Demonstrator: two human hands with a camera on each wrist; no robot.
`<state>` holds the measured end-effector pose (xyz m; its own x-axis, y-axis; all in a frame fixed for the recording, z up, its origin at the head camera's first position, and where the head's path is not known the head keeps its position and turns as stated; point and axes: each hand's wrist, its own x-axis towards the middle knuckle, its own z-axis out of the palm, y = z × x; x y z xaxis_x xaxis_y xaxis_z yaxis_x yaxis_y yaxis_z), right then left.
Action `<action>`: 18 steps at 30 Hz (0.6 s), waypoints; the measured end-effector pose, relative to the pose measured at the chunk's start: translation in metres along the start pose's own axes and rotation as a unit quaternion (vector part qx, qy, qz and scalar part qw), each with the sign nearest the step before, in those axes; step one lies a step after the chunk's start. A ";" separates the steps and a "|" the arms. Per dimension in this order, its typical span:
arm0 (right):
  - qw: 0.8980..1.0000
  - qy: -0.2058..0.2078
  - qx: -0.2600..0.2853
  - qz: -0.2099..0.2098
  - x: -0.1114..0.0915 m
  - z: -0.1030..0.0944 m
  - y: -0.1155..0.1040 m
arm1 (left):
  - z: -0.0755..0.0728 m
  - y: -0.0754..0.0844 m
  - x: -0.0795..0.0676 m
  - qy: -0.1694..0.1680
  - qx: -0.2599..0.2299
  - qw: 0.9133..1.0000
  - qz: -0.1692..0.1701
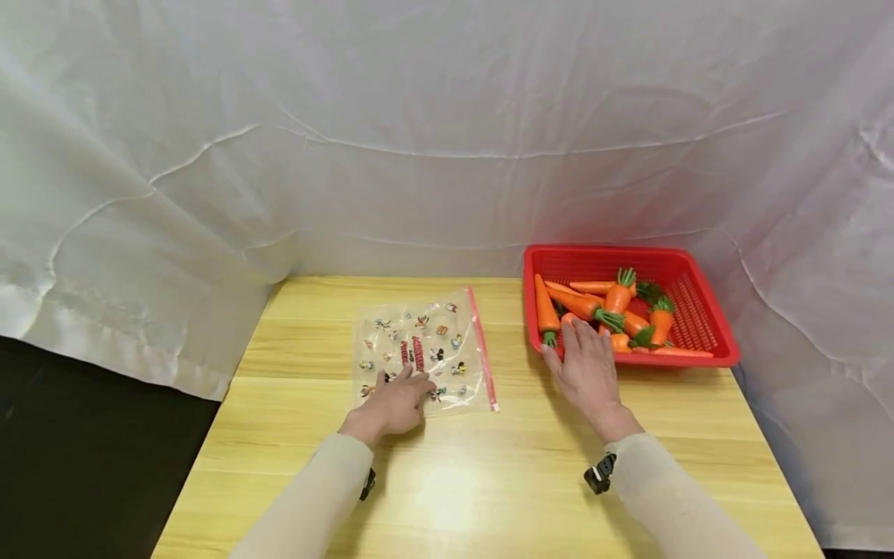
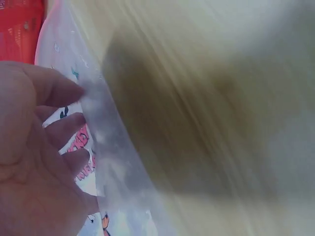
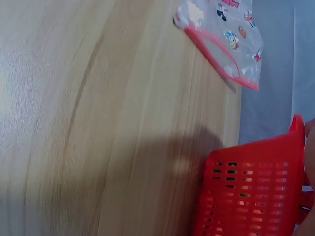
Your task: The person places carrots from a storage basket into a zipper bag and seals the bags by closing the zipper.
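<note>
A clear zip bag (image 1: 464, 341) printed with small cartoon figures and edged with a pink zip strip lies flat on the table. My left hand (image 1: 396, 402) rests on its near part, fingers spread and loosely bent; the left wrist view shows the fingertips (image 2: 74, 123) on the plastic. At the right, a red plastic basket (image 1: 705, 310) contains several orange carrots (image 1: 545, 307) with green tops. My right hand (image 1: 588, 373) reaches over the basket's near left rim, its fingers extended toward a carrot partly hidden beneath them. Only a sliver of that hand appears in the right wrist view.
The wooden table (image 1: 447, 481) runs between the bag and the basket and toward the body. Behind it and along both sides hangs a pale grey cloth (image 1: 419, 194). A dark area (image 1: 91, 458) lies beyond the table's left edge.
</note>
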<state>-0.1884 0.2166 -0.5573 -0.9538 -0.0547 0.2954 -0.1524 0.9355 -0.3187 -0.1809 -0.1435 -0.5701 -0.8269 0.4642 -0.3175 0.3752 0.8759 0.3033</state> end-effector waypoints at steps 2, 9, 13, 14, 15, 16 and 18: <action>1.000 -0.003 -0.011 -0.003 0.000 0.001 -0.002 | 0.001 -0.004 -0.001 0.021 -0.022 1.000 -0.008; 0.998 -0.047 -0.042 0.006 0.000 0.001 -0.004 | 0.000 -0.009 -0.002 0.046 -0.025 0.998 -0.042; 0.998 -0.055 -0.042 0.003 -0.002 0.002 -0.005 | -0.002 -0.008 0.001 0.061 -0.002 0.996 -0.069; 0.998 -0.053 -0.042 0.001 -0.002 0.002 -0.005 | -0.004 -0.006 0.002 0.066 0.003 0.995 -0.079; 0.998 -0.051 -0.042 -0.001 -0.002 0.002 -0.005 | -0.004 -0.004 0.004 0.074 0.009 0.993 -0.088; 0.998 -0.049 -0.042 -0.002 -0.002 0.003 -0.005 | -0.005 -0.001 0.006 0.082 0.009 0.992 -0.098; 0.998 -0.048 -0.044 -0.003 -0.003 0.003 -0.005 | -0.006 0.008 0.012 0.094 0.009 0.989 -0.117</action>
<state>-0.1857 0.2107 -0.5596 -0.9740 -0.0885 0.2086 -0.1381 0.9617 -0.2367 -0.1906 -0.1316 -0.5660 -0.9544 0.2174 -0.2048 0.1705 0.9595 0.2241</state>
